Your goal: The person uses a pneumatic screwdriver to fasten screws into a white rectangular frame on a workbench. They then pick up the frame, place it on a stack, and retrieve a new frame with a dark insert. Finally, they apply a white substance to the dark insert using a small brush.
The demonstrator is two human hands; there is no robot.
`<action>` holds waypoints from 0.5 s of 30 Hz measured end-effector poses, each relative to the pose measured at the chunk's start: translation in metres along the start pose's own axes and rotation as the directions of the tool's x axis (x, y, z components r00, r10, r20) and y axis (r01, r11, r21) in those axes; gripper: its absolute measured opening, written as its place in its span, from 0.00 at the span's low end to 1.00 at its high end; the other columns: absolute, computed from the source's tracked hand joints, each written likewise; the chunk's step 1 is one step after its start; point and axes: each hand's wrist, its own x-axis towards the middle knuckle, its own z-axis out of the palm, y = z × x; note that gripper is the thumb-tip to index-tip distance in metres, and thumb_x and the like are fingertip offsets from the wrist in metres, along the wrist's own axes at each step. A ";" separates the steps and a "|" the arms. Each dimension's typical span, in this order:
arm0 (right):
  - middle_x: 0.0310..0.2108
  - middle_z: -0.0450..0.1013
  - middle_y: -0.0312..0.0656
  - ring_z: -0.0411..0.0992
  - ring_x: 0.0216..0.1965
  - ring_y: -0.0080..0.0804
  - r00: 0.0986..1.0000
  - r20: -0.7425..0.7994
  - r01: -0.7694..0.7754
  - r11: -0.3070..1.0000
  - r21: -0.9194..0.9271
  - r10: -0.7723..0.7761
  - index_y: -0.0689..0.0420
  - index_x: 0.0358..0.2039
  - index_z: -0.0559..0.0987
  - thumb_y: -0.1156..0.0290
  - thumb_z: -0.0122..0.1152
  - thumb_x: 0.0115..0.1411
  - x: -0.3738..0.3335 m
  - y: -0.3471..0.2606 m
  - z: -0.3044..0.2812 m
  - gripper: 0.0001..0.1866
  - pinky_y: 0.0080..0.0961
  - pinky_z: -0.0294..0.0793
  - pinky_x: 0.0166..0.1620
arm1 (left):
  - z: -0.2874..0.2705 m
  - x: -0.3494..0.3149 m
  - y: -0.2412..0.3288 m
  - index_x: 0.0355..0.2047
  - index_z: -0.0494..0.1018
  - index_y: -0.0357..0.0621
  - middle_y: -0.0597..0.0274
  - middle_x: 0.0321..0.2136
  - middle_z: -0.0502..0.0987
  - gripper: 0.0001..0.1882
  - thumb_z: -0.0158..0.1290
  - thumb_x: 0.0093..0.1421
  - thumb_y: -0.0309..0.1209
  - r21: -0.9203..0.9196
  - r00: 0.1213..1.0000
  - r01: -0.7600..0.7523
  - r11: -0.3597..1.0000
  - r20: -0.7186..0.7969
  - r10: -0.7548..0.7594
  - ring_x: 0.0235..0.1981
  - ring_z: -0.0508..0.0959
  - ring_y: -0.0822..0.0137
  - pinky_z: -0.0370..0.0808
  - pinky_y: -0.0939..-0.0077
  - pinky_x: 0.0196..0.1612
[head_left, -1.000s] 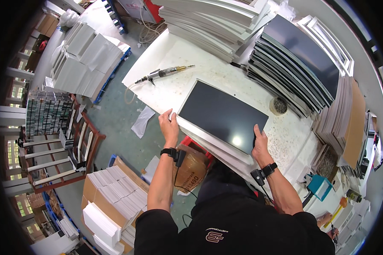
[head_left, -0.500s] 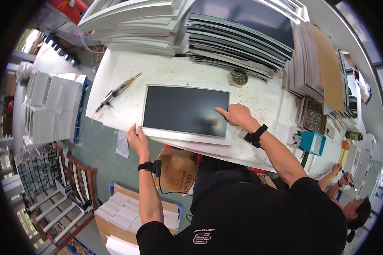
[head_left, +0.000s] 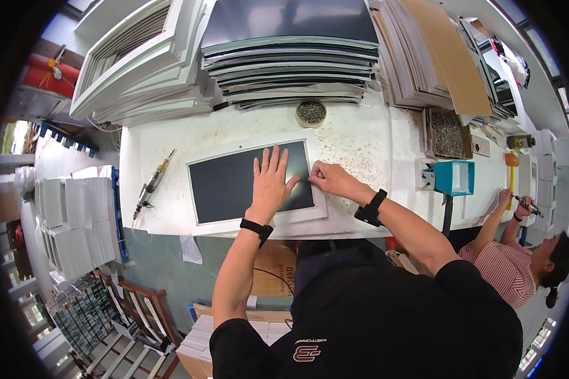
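Note:
A dark flat screen panel (head_left: 224, 186) lies within a white rectangular frame (head_left: 320, 207) on the white worktable. My left hand (head_left: 270, 189) rests flat on the panel with its fingers spread. At the panel's right edge, my right hand (head_left: 336, 180) is closed, thumb and fingertips pressed together. Whatever is between those fingertips, if anything, is too small to make out. A power screwdriver (head_left: 152, 188) with a cable lies on the table to the left of the frame. Beyond the frame stands a round tin of small metal screws (head_left: 311, 114).
Stacked white frames (head_left: 152, 76), stacked dark panels (head_left: 291, 63) and upright boards (head_left: 417, 63) line the table's far side. Right of me are a screw tray (head_left: 449, 134) and a teal holder (head_left: 455, 179). Farther right, a co-worker (head_left: 506, 265) holds a tool.
My left hand has left the frame's near-left corner and now lies on the panel. My right hand went from pointing to a pinch at the right edge. The view has shifted.

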 end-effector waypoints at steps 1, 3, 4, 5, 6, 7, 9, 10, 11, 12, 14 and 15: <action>0.31 0.79 0.50 0.79 0.34 0.47 1.000 0.001 -0.002 1.000 0.007 0.002 0.62 0.37 0.77 0.63 0.63 0.65 -0.002 -0.003 0.001 0.13 0.38 0.76 0.38 | 0.004 -0.003 -0.002 0.71 0.59 0.43 0.47 0.71 0.60 0.42 0.59 0.62 0.50 0.010 1.000 0.005 1.000 0.027 -0.005 0.71 0.58 0.43 0.54 0.39 0.71; 0.30 0.79 0.50 0.78 0.33 0.48 1.000 -0.011 -0.001 0.999 0.035 0.002 0.61 0.38 0.76 0.63 0.62 0.65 -0.004 -0.001 0.002 0.13 0.39 0.76 0.37 | 0.003 -0.003 -0.001 0.71 0.59 0.44 0.47 0.71 0.58 0.42 0.58 0.63 0.52 0.025 0.997 0.020 0.999 0.074 -0.021 0.72 0.57 0.44 0.53 0.39 0.71; 0.29 0.79 0.51 0.78 0.32 0.48 1.000 -0.016 0.000 0.999 0.048 0.001 0.61 0.39 0.76 0.64 0.62 0.66 -0.005 0.000 0.002 0.13 0.39 0.75 0.37 | 0.004 -0.001 -0.001 0.71 0.58 0.44 0.47 0.72 0.58 0.43 0.58 0.63 0.52 0.020 0.997 0.009 1.000 0.071 -0.010 0.72 0.56 0.43 0.52 0.38 0.71; 0.29 0.78 0.51 0.78 0.32 0.48 0.999 -0.029 0.021 0.998 0.054 -0.019 0.61 0.39 0.76 0.63 0.62 0.66 -0.005 0.002 0.003 0.13 0.40 0.75 0.37 | 0.005 -0.001 -0.002 0.72 0.58 0.43 0.46 0.72 0.57 0.43 0.58 0.63 0.51 0.017 0.998 -0.001 1.000 0.068 0.000 0.72 0.56 0.42 0.52 0.38 0.71; 0.29 0.78 0.51 0.78 0.32 0.48 0.998 -0.043 0.041 0.997 0.059 -0.039 0.61 0.39 0.76 0.63 0.62 0.66 -0.003 0.004 0.003 0.13 0.40 0.75 0.37 | 0.006 -0.002 -0.003 0.72 0.57 0.43 0.45 0.72 0.56 0.43 0.58 0.63 0.51 0.013 0.998 -0.012 1.000 0.066 0.011 0.72 0.55 0.41 0.52 0.37 0.71; 0.29 0.78 0.51 0.78 0.32 0.48 0.997 -0.057 0.061 0.996 0.063 -0.058 0.61 0.39 0.76 0.63 0.62 0.66 -0.003 0.005 0.005 0.13 0.40 0.75 0.37 | 0.006 -0.003 -0.005 0.72 0.57 0.43 0.45 0.72 0.56 0.43 0.58 0.64 0.51 0.014 0.997 -0.003 1.000 0.074 0.002 0.73 0.55 0.41 0.52 0.37 0.71; 0.29 0.78 0.51 0.78 0.32 0.48 0.997 -0.043 0.067 0.990 0.122 -0.062 0.62 0.40 0.75 0.62 0.63 0.65 -0.005 0.007 0.003 0.14 0.40 0.75 0.36 | 0.006 0.004 -0.003 0.72 0.57 0.43 0.45 0.72 0.56 0.43 0.57 0.64 0.51 0.005 0.997 -0.003 1.000 0.080 0.003 0.73 0.54 0.41 0.51 0.37 0.71; 0.29 0.78 0.51 0.78 0.32 0.48 0.997 -0.041 0.069 0.986 0.152 -0.064 0.62 0.40 0.75 0.62 0.63 0.65 -0.007 0.008 0.003 0.15 0.41 0.74 0.36 | 0.005 0.005 -0.002 0.72 0.57 0.43 0.45 0.72 0.56 0.42 0.58 0.64 0.50 0.015 0.996 0.005 1.000 0.092 -0.006 0.73 0.54 0.41 0.51 0.36 0.71; 0.31 0.79 0.53 0.79 0.34 0.50 0.999 -0.002 0.052 0.983 0.174 -0.052 0.63 0.42 0.76 0.60 0.63 0.65 -0.009 0.013 0.000 0.17 0.42 0.75 0.37 | 0.004 0.007 -0.001 0.71 0.58 0.43 0.45 0.72 0.56 0.42 0.58 0.64 0.50 0.026 0.995 0.006 1.000 0.103 -0.009 0.73 0.54 0.41 0.52 0.36 0.71; 0.32 0.79 0.52 0.79 0.34 0.48 0.993 -0.041 0.118 0.978 0.172 -0.112 0.63 0.44 0.76 0.60 0.63 0.65 -0.015 0.022 0.001 0.17 0.40 0.76 0.39 | 0.004 0.011 0.003 0.71 0.58 0.43 0.46 0.72 0.56 0.42 0.58 0.64 0.49 0.028 0.993 -0.010 1.000 0.114 0.007 0.73 0.54 0.42 0.52 0.36 0.71; 0.35 0.80 0.52 0.80 0.38 0.48 0.979 -0.070 0.199 0.973 0.114 -0.192 0.63 0.46 0.76 0.61 0.63 0.65 -0.040 0.019 -0.011 0.18 0.38 0.78 0.43 | -0.002 0.011 0.008 0.70 0.59 0.41 0.43 0.71 0.58 0.40 0.59 0.64 0.46 -0.024 0.994 0.008 1.000 0.113 -0.006 0.72 0.56 0.40 0.53 0.34 0.70; 0.36 0.80 0.52 0.79 0.39 0.47 0.979 -0.061 0.203 0.973 0.110 -0.197 0.64 0.47 0.77 0.61 0.64 0.65 -0.057 0.002 -0.028 0.19 0.38 0.77 0.44 | -0.002 0.011 0.009 0.69 0.60 0.40 0.42 0.70 0.60 0.39 0.59 0.64 0.44 -0.043 0.993 0.050 0.998 0.106 -0.045 0.71 0.58 0.39 0.55 0.36 0.69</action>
